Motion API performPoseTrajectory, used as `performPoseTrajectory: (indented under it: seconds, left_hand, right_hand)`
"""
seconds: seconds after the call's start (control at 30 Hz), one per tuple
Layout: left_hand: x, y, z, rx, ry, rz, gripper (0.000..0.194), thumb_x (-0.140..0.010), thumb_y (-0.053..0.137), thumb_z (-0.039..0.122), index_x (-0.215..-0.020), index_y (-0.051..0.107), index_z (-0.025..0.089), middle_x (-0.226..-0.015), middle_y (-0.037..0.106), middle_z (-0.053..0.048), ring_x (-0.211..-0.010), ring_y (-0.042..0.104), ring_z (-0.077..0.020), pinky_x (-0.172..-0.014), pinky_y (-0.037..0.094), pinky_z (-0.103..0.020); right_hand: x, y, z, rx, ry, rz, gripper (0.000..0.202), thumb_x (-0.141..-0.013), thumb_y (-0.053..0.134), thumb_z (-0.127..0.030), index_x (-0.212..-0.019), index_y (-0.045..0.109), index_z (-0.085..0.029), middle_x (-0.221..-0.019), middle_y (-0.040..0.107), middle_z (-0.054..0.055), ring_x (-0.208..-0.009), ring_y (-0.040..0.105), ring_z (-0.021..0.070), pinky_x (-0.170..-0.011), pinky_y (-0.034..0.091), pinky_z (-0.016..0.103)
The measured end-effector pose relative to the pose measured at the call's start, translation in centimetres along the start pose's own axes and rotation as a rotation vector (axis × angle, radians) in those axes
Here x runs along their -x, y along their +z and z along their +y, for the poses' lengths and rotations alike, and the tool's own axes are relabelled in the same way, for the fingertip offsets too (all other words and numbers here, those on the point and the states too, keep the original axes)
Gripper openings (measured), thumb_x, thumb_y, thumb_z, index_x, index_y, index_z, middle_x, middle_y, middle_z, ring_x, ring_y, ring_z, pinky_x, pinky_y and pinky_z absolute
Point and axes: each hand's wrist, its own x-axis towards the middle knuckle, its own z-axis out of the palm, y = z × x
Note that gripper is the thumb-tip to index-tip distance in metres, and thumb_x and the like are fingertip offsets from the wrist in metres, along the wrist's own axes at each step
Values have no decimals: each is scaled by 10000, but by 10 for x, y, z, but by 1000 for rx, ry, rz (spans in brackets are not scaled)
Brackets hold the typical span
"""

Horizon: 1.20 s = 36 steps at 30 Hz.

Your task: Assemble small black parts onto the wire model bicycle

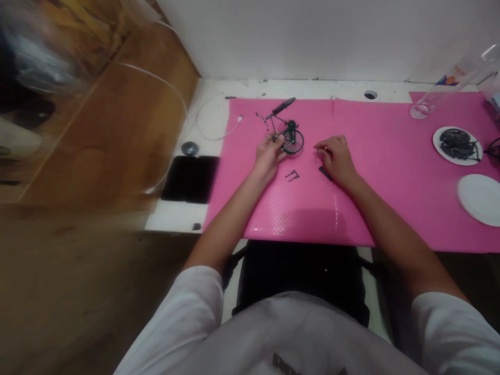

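Note:
A small black model bicycle (289,130) is held by the lower wheel in my left hand (269,152), its handlebar end pointing up and left. My right hand (335,156) hovers to the right of it, apart from the bicycle. Its thumb and fingers are pinched together, and what they hold, if anything, is too small to make out. Just under the right hand lies a short dark bar (325,173) on the pink mat (304,208). A thin black forked part (292,175) rests on the mat between my forearms.
At the right stand a white plate with dark parts (459,146), another white plate (480,200) and a clear tube (424,107). A black flat object (190,179), a small round metal thing (190,149) and a white cable (213,138) lie left of the mat.

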Motion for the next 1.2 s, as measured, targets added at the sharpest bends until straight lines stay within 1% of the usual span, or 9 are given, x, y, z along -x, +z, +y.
performPoseTrajectory:
  seconds: [0.2, 0.3, 0.4, 0.6, 0.73, 0.87, 0.97, 1.1, 1.2]
  left_hand:
    - [0, -1, -1, 2, 9, 6, 343, -927, 1010, 348, -1088, 718, 270, -1006, 834, 0, -909, 827, -174, -944, 719, -341]
    - [3, 2, 1, -12, 2, 8, 366, -926, 1024, 382, -1078, 711, 267, -983, 829, -5, -933, 846, -192, -969, 724, -365]
    - [4, 5, 4, -23, -11, 17, 379, -920, 1033, 387, -1084, 714, 266, -1006, 843, -15, -987, 870, -214, -1000, 723, -382]
    - [5, 5, 6, 4, -27, 31, 372, -924, 1022, 323, -1102, 700, 268, -1120, 880, -27, -1097, 880, -214, -1031, 715, -365]
    - [4, 3, 6, 24, -32, 1, 386, -923, 1021, 300, -1101, 681, 267, -1132, 886, -26, -1049, 874, -203, -978, 714, -344]
    - [5, 4, 6, 5, -51, 13, 380, -925, 1022, 310, -1085, 679, 272, -1130, 894, -31, -1045, 877, -209, -933, 714, -329]
    - [6, 4, 8, 6, -59, 23, 370, -927, 1020, 307, -1077, 683, 276, -1125, 900, -33, -1084, 881, -221, -966, 717, -344]
    - [6, 4, 9, 4, -63, -15, 373, -924, 1022, 309, -1065, 679, 262, -1124, 899, -43, -1146, 881, -243, -1051, 704, -395]
    - [6, 5, 10, 17, -74, -23, 344, -937, 1006, 302, -1069, 692, 255, -1156, 903, -53, -1186, 880, -250, -1072, 700, -394]
  right_hand:
    - [0, 2, 4, -10, 18, 5, 283, -1062, 605, -293, -1210, 844, -259, -1207, 873, 143, -1279, 681, 386, -1226, 528, 614]
    - [-3, 0, 6, 5, -5, -16, 284, -1087, 610, -312, -1218, 856, -258, -1259, 870, 142, -1261, 706, 375, -1290, 464, 646]
    - [-3, -3, 4, 18, -46, -80, 303, -1122, 613, -341, -1248, 881, -275, -1312, 859, 135, -1291, 697, 370, -1316, 429, 661]
    - [13, 4, -22, 37, -231, -275, 344, -1163, 673, -412, -1408, 886, -300, -1464, 821, 116, -1467, 581, 398, -1343, 427, 628]
    - [22, 16, -38, 98, -304, -355, 394, -1187, 673, -425, -1464, 868, -224, -1537, 769, 183, -1504, 567, 418, -1363, 422, 622]
    - [23, 21, -42, 109, -291, -367, 323, -1181, 702, -391, -1391, 885, -229, -1527, 778, 180, -1571, 533, 435, -1363, 432, 618]
    - [22, 21, -43, 100, -263, -392, 242, -1147, 770, -369, -1319, 873, -233, -1489, 787, 177, -1587, 529, 440, -1353, 441, 617]
    - [22, 18, -46, 78, -233, -410, 175, -1124, 814, -339, -1248, 826, -216, -1457, 778, 175, -1540, 555, 426, -1338, 451, 589]
    - [21, 16, -44, 37, -219, -389, 170, -1077, 884, -331, -1171, 797, -218, -1363, 801, 162, -1457, 591, 408, -1285, 481, 559]
